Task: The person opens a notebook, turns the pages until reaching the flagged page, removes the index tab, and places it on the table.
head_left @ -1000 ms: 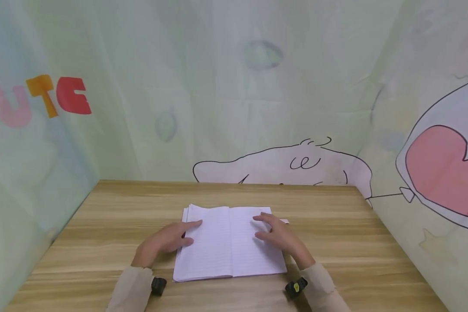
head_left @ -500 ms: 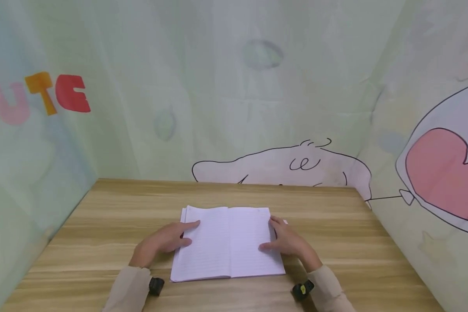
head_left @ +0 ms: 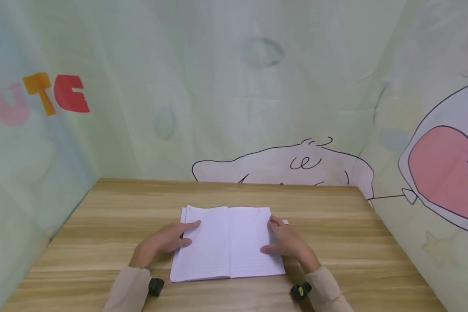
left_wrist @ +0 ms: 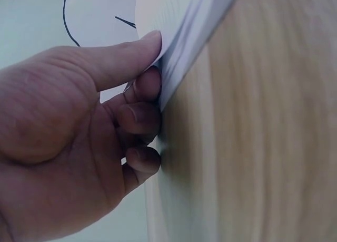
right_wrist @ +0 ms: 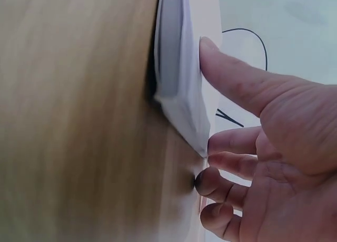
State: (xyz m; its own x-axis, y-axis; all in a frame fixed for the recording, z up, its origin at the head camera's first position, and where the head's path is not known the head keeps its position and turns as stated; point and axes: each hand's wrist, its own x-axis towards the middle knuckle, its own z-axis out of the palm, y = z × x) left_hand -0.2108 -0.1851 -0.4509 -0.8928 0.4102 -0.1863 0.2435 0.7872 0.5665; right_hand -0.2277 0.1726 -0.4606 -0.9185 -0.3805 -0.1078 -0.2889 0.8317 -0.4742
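An open notebook (head_left: 230, 260) with lined white pages lies flat on the wooden table, its spine running away from me. My left hand (head_left: 161, 242) rests at its left edge. The straight index finger and the thumb lie on the left page, while the other fingers bend beside the edge, as the left wrist view shows (left_wrist: 63, 115). At the right edge is my right hand (head_left: 290, 242); its thumb touches the right page. In the right wrist view, the right hand's (right_wrist: 268, 136) fingers sit loosely bent along the notebook's (right_wrist: 181, 68) edge.
A small pale piece (head_left: 285, 222) lies just beyond my right hand, partly hidden. The wooden table (head_left: 335, 216) meets printed cloth walls (head_left: 226, 86) at the back and sides. A dark wrist strap piece (head_left: 300, 291) sits by each sleeve.
My right hand has moved off the right page to its right edge, leaving its thumb on the page. The left hand holds its place on the left page. The last half second shows almost no motion.
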